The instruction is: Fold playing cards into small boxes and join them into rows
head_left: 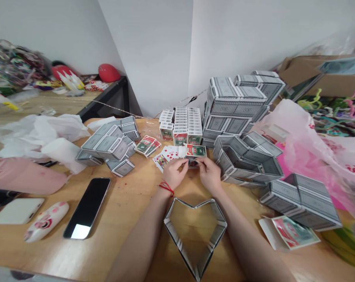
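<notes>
My left hand (175,173), with a red string bracelet at its wrist, pinches one end of what looks like a small grey playing card (192,163). The fingertips of my right hand (209,174) close on its other end, and they partly hide it. Just behind my fingers lies a green and red card box (196,150). Face-up playing cards (169,154) are fanned beside my left hand. Between my forearms stands a heart-shaped frame of folded cards (173,239), open in the middle.
Rows of card boxes (181,123) stand at the back. Folded-card structures rise on the right (234,105) and left (107,139). An opened card box (295,233) lies front right. A phone (87,207) and a computer mouse (46,221) lie left, near white plastic bags (45,131).
</notes>
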A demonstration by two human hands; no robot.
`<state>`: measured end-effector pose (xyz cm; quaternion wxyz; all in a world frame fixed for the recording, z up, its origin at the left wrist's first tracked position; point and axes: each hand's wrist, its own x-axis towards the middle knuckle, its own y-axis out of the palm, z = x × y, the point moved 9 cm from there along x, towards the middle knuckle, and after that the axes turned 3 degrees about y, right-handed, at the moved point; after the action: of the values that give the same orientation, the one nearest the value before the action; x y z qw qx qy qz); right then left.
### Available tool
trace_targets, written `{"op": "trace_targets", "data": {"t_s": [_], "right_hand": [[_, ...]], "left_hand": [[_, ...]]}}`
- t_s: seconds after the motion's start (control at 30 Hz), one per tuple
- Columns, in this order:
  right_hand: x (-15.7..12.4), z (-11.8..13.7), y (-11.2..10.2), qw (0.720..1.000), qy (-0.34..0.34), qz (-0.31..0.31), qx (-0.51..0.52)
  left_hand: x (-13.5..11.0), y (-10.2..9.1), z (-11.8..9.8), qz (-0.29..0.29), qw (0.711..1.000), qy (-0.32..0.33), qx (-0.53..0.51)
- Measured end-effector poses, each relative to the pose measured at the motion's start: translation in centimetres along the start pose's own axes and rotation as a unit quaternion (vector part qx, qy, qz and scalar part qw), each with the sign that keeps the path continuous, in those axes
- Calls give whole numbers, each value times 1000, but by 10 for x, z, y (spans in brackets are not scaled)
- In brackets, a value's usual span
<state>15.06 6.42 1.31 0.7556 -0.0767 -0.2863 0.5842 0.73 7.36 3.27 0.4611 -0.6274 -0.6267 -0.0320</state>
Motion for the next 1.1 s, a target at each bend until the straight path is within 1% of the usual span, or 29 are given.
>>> {"op": "trace_targets", "data": {"t_s": [0.23, 0.4, 0.6, 0.73, 0.97, 1.03, 1.1], "right_hand": [[0, -1, 2, 1000, 2, 3, 6], [0, 0, 2, 1000, 5, 6, -2], [0, -2, 2, 1000, 10, 7, -2], [0, -3, 2, 1000, 13, 7, 3], [0, -8, 4, 1000, 27, 10, 6], [0, -9, 4, 999, 30, 11, 8], [0, -11, 4, 999, 37, 9, 14]], "left_hand": [[0, -1, 2, -13, 1000, -9, 7], [-2, -2, 6, -11, 999, -28, 14], [-2, -2, 5, -9, 999, -30, 28], [-3, -2, 6, -6, 999, -44, 30], [-4, 1, 16, 19, 994, -107, -19], [-4, 2, 17, 22, 993, -114, -34], [-4, 1, 16, 18, 993, -106, -42]]}}
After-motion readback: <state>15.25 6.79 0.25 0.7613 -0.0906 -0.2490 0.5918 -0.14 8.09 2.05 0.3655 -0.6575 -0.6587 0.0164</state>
